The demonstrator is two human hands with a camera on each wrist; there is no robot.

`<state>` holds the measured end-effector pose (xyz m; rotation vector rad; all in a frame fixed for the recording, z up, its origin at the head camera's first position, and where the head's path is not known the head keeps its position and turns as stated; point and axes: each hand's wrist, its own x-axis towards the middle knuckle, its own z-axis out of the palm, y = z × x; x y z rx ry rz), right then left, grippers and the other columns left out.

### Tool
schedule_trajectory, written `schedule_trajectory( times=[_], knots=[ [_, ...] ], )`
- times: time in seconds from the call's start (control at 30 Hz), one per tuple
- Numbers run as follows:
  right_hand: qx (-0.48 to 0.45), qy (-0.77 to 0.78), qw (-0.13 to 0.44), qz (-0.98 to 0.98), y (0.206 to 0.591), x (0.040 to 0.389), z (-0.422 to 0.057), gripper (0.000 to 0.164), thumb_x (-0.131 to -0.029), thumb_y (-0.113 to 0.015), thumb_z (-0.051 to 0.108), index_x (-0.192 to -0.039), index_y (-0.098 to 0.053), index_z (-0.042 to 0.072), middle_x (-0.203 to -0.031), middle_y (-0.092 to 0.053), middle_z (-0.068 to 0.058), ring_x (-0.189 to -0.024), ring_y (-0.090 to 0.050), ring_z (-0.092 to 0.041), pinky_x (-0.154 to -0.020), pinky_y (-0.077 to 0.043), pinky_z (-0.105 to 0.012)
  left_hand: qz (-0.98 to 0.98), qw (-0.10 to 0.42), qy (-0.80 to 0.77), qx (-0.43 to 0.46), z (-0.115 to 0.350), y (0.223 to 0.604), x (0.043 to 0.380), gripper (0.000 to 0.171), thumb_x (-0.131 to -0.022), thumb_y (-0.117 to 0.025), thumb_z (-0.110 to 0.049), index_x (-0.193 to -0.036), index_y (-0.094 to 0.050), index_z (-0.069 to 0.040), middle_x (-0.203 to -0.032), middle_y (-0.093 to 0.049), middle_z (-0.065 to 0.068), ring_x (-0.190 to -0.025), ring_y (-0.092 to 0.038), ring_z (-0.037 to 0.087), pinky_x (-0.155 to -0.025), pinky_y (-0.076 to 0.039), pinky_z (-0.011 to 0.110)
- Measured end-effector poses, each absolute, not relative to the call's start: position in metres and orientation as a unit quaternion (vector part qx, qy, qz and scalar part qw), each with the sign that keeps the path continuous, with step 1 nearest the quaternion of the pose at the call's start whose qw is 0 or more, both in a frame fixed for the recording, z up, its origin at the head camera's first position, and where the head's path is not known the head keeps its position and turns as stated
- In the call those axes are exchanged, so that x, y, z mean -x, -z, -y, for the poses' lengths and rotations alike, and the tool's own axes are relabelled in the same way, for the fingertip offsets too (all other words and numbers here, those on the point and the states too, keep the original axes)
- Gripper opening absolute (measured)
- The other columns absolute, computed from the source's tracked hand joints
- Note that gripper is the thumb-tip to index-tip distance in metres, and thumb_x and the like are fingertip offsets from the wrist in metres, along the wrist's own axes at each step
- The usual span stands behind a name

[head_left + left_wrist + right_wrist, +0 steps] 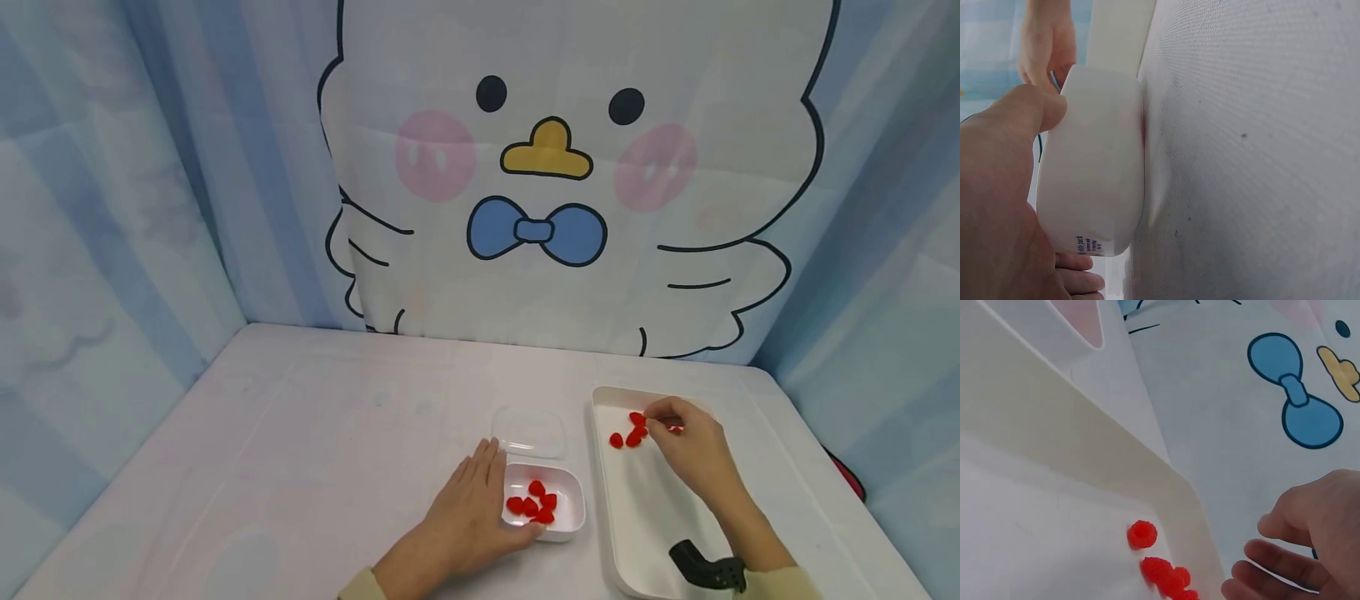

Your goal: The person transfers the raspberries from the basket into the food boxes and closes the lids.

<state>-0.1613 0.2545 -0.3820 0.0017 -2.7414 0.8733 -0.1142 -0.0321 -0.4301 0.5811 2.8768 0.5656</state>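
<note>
First, a pale blue striped curtain (112, 208) hangs along the left edge of the table (247, 467). Right of the table's middle, toward the near edge, the left hand (465, 512) is unclenched, its fingers nearly straight along the left wall of a small white box (567, 504) and its thumb against the near rim. Just beyond that box, on the side of the table's far edge, a clear lid (528, 432) lies flat. Inside the box several red berries (530, 507) sit bunched together, some touching. Next, apart from the box, comes a long white tray (637, 517), stretched along the table's right edge with its far end near the far edge. At that end, by the tray's far left corner, lie loose berries (616, 440), one slightly separate from its neighbours. Over them is the right hand (693, 446), fingertips just beside the fruit; the right wrist view shows it released, fingers loosely bent and thumb apart from forefinger. Lastly, a black device (705, 568) sits on the right wrist, above the tray's near part.
</note>
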Motion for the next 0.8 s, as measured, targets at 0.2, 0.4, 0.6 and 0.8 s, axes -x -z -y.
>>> schedule_trajectory(
  times=[0.2, 0.4, 0.6, 0.8],
  knots=[
    [0.01, -0.303, 0.128, 0.944, 0.389, 0.168, -0.266, 0.019, -0.094, -0.058, 0.005, -0.109, -0.063, -0.005, -0.112, -0.065, -0.025, -0.105, -0.062, -0.039, -0.092, -0.055, -0.054, -0.958, 0.069, -0.191, -0.2, 0.032, 0.43, 0.113, 0.103, -0.083, -0.057, -0.07, -0.154, -0.026, -0.001, -0.162, -0.029, 0.013, -0.152, -0.025, 0.03, -0.12, -0.031, 0.049],
    [0.038, -0.301, 0.099, 0.948, 0.394, 0.173, -0.276, 0.021, -0.095, -0.057, 0.008, -0.111, -0.062, -0.005, -0.118, -0.062, -0.029, -0.109, -0.058, -0.043, -0.093, -0.054, -0.056, -0.959, 0.063, -0.188, -0.202, 0.032, 0.433, 0.115, 0.103, -0.084, -0.057, -0.07, -0.154, -0.027, -0.001, -0.162, -0.029, 0.014, -0.152, -0.025, 0.031, -0.12, -0.031, 0.049],
    [0.066, -0.301, 0.058, 0.95, 0.397, 0.18, -0.284, 0.024, -0.095, -0.055, 0.009, -0.115, -0.059, -0.005, -0.129, -0.055, -0.032, -0.119, -0.049, -0.048, -0.1, -0.047, -0.061, -0.959, 0.065, -0.194, -0.198, 0.032, 0.433, 0.115, 0.102, -0.083, -0.058, -0.069, -0.154, -0.027, -0.001, -0.162, -0.029, 0.014, -0.152, -0.025, 0.031, -0.12, -0.03, 0.049],
    [0.085, -0.303, 0.036, 0.948, 0.4, 0.184, -0.289, 0.027, -0.094, -0.053, 0.009, -0.117, -0.057, -0.005, -0.134, -0.05, -0.032, -0.124, -0.043, -0.05, -0.102, -0.044, -0.064, -0.958, 0.074, -0.196, -0.193, 0.032, 0.433, 0.116, 0.104, -0.082, -0.059, -0.07, -0.154, -0.026, -0.002, -0.163, -0.028, 0.013, -0.152, -0.024, 0.031, -0.12, -0.03, 0.049]
  ],
)
